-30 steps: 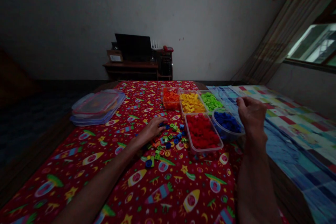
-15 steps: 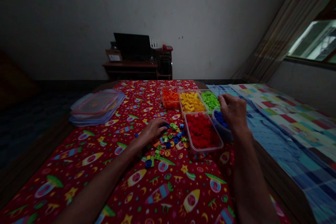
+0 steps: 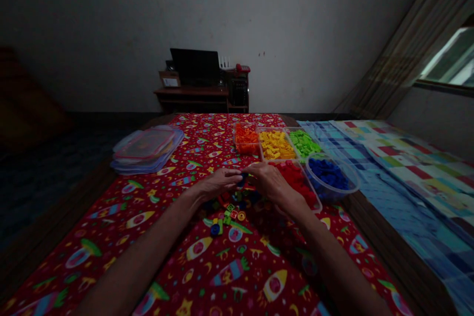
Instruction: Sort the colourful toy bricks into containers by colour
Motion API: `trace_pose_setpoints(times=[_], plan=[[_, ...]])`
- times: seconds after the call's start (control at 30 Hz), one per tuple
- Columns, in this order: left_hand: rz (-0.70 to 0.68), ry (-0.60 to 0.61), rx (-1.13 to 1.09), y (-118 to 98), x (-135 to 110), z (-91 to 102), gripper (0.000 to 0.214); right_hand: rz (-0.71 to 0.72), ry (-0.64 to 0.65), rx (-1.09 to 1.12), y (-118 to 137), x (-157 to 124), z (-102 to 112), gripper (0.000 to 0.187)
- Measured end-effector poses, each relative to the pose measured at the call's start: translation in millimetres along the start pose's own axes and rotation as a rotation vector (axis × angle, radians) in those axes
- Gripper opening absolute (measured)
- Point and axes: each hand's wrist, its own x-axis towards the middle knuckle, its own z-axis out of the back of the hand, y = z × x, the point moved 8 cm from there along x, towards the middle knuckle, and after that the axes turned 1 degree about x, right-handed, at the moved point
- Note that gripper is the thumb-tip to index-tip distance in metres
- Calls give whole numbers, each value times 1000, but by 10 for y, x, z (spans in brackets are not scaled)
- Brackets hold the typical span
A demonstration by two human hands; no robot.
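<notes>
Over the pile of loose toy bricks, my left hand and my right hand meet fingertip to fingertip. Pinched between them is a small blue toy brick, largely covered by the fingers. Below lie several loose pieces, among them a yellow round piece and a blue round piece; the hands hide many others. A clear box of red bricks sits just right of the pile, partly behind my right hand. Beside it stands a round tub of blue bricks.
Farther back are boxes of orange pieces, yellow bricks and green bricks. Stacked plastic lids lie on the left of the red patterned cloth. A bed adjoins on the right.
My right hand has moved left from above the tub of blue bricks to meet my left hand. The blue brick is now between both hands, slightly raised.
</notes>
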Motion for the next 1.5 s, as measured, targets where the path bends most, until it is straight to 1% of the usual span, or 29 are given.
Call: trace_pose_setpoints(times=[0.03, 0.1, 0.17, 0.23, 0.3, 0.4, 0.47, 0.5, 0.57, 0.6, 0.63, 0.7, 0.73, 0.8, 0.87, 0.9, 0.97, 1.07, 1.13, 1.17, 1.27, 1.37, 1.43, 1.5], plan=[[7, 4, -12, 3, -1, -18, 48, -24, 7, -19, -14, 5, -9, 24], [0, -27, -38, 4, 17, -2, 50, -50, -16, -27, -35, 2, 31, 22], [-38, -81, -70, -9, 48, 51, 52, -26, -40, 9, -20, -9, 67, 21], [-78, -107, -110, -22, 75, 89, 57, 6, -35, 39, 8, -13, 47, 20], [-104, -88, -139, -32, 90, 88, 64, 7, -41, 35, 21, -4, 1, 18], [-134, -54, -118, -53, 87, 79, 72, -8, -89, 43, 34, 11, -37, 20], [-146, -43, -69, -60, 79, 82, 73, 7, -113, 94, 54, 4, -32, 26], [-147, -36, -44, -59, 76, 82, 75, 26, -120, 131, 69, -4, -21, 32], [-140, -18, -10, -50, 70, 70, 80, 75, -117, 208, 106, -20, -3, 43], [-133, -10, -5, -44, 66, 59, 83, 89, -108, 236, 118, -25, -1, 45], [-124, -2, -9, -38, 61, 45, 86, 91, -99, 254, 124, -26, -2, 42], [-111, 7, -27, -36, 48, 8, 88, 68, -87, 265, 119, -16, -3, 30], [-106, 8, -31, -39, 41, -8, 87, 58, -86, 265, 117, -9, 4, 26], [-96, -8, -11, -46, 31, -22, 81, 55, -91, 265, 110, -1, 52, 23], [-82, -49, 34, -54, 29, 9, 77, 12, -127, 246, 28, -14, 175, 23], [-81, -73, 66, -62, 30, 40, 75, -37, -165, 222, -57, -37, 273, 23], [-96, -113, 160, -88, 38, 115, 70, -173, -281, 139, -293, -135, 544, 24], [-158, -151, 345, -130, 60, 210, 60, -381, -447, -29, -671, -401, 1000, 27], [-190, -162, 443, -129, 79, 233, 53, -498, -489, -144, -889, -606, 1236, 29], [-199, -162, 482, -122, 87, 230, 51, -556, -491, -201, -989, -710, 1323, 29], [-237, -180, 611, -131, 83, 190, 42, -715, -457, -341, -1253, -991, 1458, 29], [-360, -233, 801, -231, 27, 113, 33, -811, -420, -393, -1427, -1161, 1469, 27], [-484, -238, 920, -290, -15, 6, 30, -825, -432, -391, -1451, -1187, 1478, 27], [-609, -202, 1002, -292, -41, -146, 29, -801, -477, -377, -1387, -1154, 1517, 28]])
